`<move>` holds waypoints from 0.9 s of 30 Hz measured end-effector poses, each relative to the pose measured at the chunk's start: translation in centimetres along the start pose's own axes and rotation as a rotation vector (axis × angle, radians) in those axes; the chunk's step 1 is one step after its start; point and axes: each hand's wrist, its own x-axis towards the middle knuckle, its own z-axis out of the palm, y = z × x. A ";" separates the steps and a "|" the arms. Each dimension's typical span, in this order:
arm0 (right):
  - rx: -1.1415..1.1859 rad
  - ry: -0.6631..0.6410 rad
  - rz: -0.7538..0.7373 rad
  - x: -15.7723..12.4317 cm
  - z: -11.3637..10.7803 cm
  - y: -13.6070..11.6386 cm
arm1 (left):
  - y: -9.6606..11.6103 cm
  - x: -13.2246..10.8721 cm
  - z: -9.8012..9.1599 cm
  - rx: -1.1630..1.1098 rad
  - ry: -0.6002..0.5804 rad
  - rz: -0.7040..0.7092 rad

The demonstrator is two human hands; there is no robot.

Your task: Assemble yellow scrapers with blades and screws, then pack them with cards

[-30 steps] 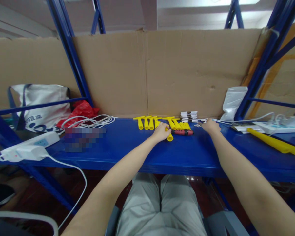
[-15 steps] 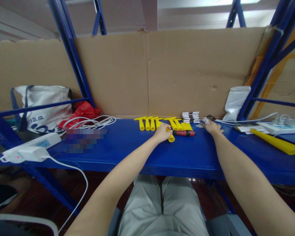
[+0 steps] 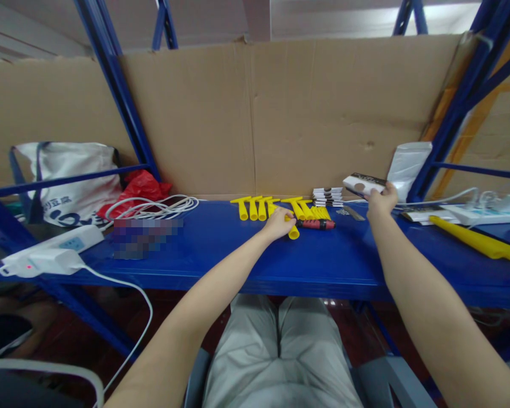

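Observation:
My left hand is closed on a yellow T-shaped piece, its round end showing below the fingers. Several like yellow pieces stand in a row behind it. Beside the hand lies a red and black tool. In my right hand is a small white and black box, raised above the blue table. A stack of white and black packets is left of that box, with flat yellow parts in front of it. A grey metal strip lies below the box, near small metal bits.
White cables, a red bag, a cloth bag and a power strip are on the left. A long yellow object lies right. Cardboard stands behind the blue table.
My right hand has risen from the table, lifting the white and black box. The metal strip beneath now shows more clearly. My left hand stays at the yellow piece.

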 end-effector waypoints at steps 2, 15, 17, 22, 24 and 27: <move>0.249 0.001 0.205 -0.6 0.6 -1.4 | 0.0 0.0 0.1 -0.054 0.010 -0.052; 0.430 -0.340 0.391 -4.6 3.5 -4.2 | -0.7 0.6 0.2 -0.598 0.024 -0.476; 0.466 -0.381 0.381 -5.2 3.7 -4.6 | -0.6 0.6 0.0 -0.659 0.021 -0.521; 0.523 -0.507 0.393 -6.6 3.8 -6.1 | -0.6 0.9 -0.5 -0.804 0.045 -0.547; 0.534 -0.557 0.410 -7.1 3.7 -6.7 | -0.8 1.2 -0.9 -0.844 0.074 -0.499; 0.550 -0.632 0.432 -7.9 3.5 -7.4 | -1.3 1.8 -1.5 -0.880 0.206 -0.460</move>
